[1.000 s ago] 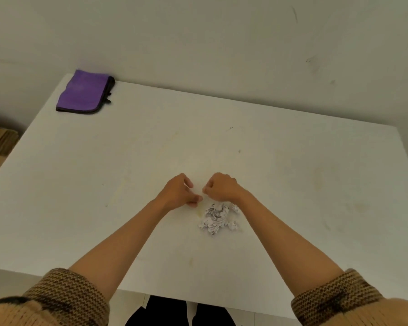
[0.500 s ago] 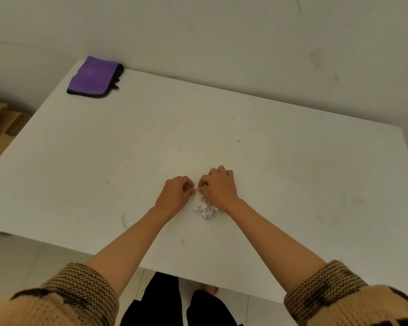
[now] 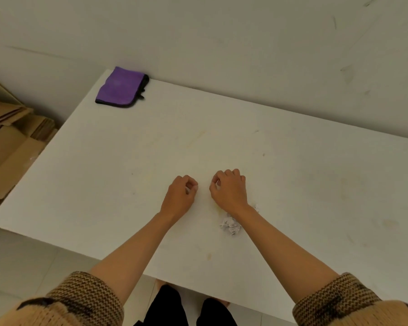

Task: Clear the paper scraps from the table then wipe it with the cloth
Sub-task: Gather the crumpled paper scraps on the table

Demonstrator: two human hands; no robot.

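A small heap of crumpled white paper scraps [image 3: 230, 226] lies on the white table [image 3: 316, 184], partly under my right wrist. My left hand [image 3: 180, 196] and my right hand [image 3: 230, 189] hover just beyond the heap, a short gap apart. Both have the fingers curled in and the tips pinched. A tiny white bit of paper shows between each hand's thumb and fingers. The folded purple cloth [image 3: 121, 87] with dark trim lies at the far left corner of the table, well away from both hands.
Flattened cardboard boxes [image 3: 10, 142] are stacked on the floor left of the table. A pale wall runs along the table's far edge. The tabletop carries faint yellowish stains. My legs show below the near edge.
My hands, pinched together over the heap before, have drawn apart. The view has shifted, so the heap now sits under my right wrist and the cloth appears nearer the middle.
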